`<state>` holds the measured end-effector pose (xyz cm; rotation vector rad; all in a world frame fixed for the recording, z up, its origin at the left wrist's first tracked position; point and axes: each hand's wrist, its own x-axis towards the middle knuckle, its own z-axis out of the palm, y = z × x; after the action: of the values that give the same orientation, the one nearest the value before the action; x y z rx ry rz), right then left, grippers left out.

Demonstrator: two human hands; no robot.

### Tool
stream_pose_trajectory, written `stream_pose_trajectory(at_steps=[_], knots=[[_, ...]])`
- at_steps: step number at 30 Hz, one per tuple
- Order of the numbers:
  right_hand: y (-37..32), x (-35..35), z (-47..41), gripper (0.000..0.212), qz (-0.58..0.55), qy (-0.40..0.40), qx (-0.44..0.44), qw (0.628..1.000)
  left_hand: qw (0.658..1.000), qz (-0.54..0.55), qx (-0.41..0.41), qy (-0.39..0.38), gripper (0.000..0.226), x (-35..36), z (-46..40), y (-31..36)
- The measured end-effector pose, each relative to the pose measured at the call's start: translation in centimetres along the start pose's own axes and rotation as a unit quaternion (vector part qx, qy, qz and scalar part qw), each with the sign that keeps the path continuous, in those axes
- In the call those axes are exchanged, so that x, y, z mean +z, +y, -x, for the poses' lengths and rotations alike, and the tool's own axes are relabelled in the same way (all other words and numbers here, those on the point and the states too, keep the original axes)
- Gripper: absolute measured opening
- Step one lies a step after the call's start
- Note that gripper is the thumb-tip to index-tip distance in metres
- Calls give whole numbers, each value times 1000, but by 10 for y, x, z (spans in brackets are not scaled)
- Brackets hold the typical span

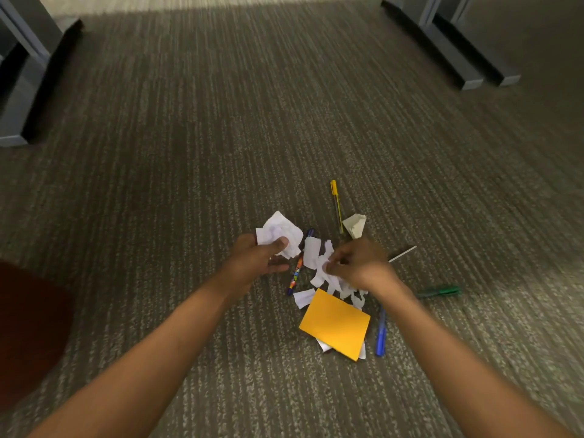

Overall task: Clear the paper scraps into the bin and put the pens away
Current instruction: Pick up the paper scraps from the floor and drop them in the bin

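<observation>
The left hand (252, 262) gripped a crumpled white paper (279, 232), thumb curled over it. The right hand (358, 265) pinched white scraps (319, 262) from the pile on the carpet (189, 153), though blur made the exact fingers hard to tell. A patterned pen (297, 273) lay between the hands. An orange sheet (335, 324) lay just below the scraps, a blue pen (380, 335) beside it. A yellow pen (336, 205) and a beige scrap (355, 226) lay farther off, a green pen (439, 291) to the right
</observation>
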<state>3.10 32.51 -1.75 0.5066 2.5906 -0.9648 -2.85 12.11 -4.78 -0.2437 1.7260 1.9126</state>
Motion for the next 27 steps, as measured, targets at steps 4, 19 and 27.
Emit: stream_pose_trajectory(at_steps=[4,19,27], knots=[[-7,18,2,11,67,51,-43,996,1000,2,-1,6,9,-1,3,-2],[-4,-5,-13,58,-263,-8,11,965,999,38,-6,9,12,-10,23,6],[-18,40,-27,52,47,51,-104,992,1000,23,-4,-11,20,-18,27,1]])
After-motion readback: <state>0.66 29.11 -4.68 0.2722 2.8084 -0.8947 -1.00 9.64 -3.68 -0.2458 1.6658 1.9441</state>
